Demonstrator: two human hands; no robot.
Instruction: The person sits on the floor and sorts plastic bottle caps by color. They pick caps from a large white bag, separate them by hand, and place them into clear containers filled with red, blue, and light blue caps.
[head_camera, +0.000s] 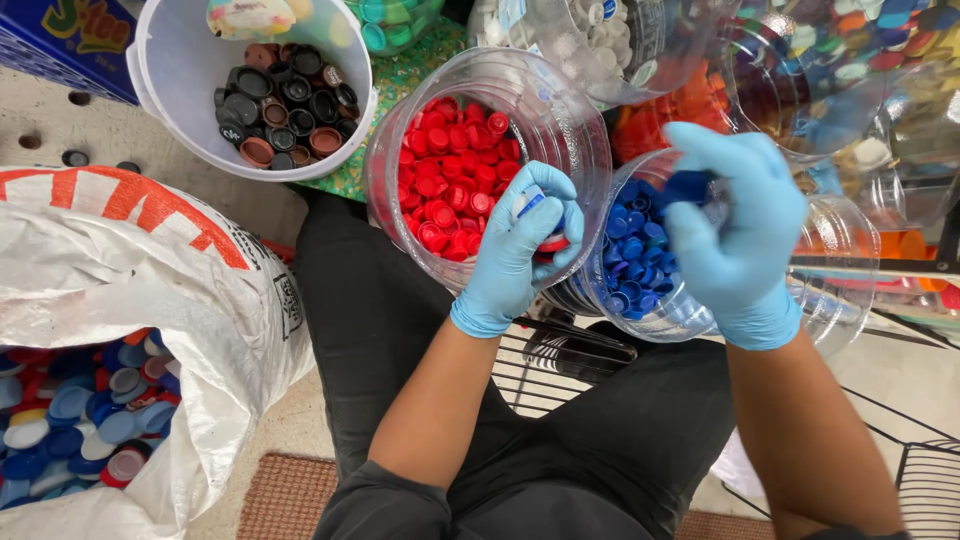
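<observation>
- Far left: white woven sack with orange print, mouth open, holding mixed bottle caps, mostly blue, some white and red.
- Upper left: white bucket holding black and brown caps.
- Centre: clear plastic jar of red caps, standing on the floor in front of the knees.
- Left hand, blue nitrile glove, at the near rim of the red jar; grip clenched on a small bunch of caps, with one red and one white-and-blue showing between the fingers.
- Just right of it: clear jar of blue caps, touching the red jar.
- Right hand, same glove, over the blue jar's mouth; fingertips pinched on a dark blue cap above the blue pile.
- Upper right: more clear jars, one of orange caps, one of mixed colours.
- Bottom: black trousers, brown mat, black wire rack at lower right.
</observation>
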